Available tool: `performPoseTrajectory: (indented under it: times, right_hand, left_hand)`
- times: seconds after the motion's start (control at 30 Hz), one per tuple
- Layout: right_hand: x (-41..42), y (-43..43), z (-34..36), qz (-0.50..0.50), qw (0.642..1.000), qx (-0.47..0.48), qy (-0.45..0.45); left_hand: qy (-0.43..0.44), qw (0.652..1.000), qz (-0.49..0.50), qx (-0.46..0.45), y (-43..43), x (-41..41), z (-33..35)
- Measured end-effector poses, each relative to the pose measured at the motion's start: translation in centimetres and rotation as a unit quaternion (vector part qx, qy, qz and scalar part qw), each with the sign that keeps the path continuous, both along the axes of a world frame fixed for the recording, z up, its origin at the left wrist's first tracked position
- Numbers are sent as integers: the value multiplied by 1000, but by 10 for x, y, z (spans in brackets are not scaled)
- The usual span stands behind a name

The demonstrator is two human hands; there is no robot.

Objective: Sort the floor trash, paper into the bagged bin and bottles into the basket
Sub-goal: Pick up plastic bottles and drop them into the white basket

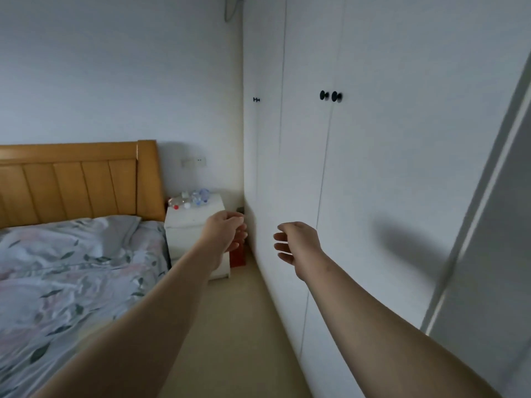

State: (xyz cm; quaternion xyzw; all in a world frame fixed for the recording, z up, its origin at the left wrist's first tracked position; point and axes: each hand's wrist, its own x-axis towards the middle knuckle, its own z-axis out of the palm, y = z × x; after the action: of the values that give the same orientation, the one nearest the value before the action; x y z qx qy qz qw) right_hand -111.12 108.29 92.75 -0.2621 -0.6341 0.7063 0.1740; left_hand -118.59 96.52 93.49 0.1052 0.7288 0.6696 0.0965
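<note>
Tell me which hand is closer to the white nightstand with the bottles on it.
Left. The left hand overlaps the nightstand at its right edge; the right hand hangs further right, in front of the wardrobe doors.

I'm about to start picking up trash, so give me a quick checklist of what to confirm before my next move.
1. Left hand free: ok, it holds nothing.
2. Right hand free: ok, fingers loosely curled, holding nothing.
3. Bottles found: ok, several lie on the white nightstand, none seen on the floor.
4. Paper trash found: not ok, none in view.
5. Bagged bin and basket in sight: not ok; only a red object shows beside the nightstand, unclear what it is.
6. Path along the floor by the wardrobe: ok, unobstructed.
</note>
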Motion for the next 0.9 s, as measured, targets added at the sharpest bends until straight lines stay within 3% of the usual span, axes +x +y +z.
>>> performPoseTrajectory:
  times: [0.4,0.9]
  right_hand:
    - [-261,41,-24,127,991,-10,-39]
    - [-600,69,-75,131,984,-52,-107]
  left_hand:
    - [-68,990,125,1,27,-234,-31]
    - [-139,977,157,-35,53,-580,-71]
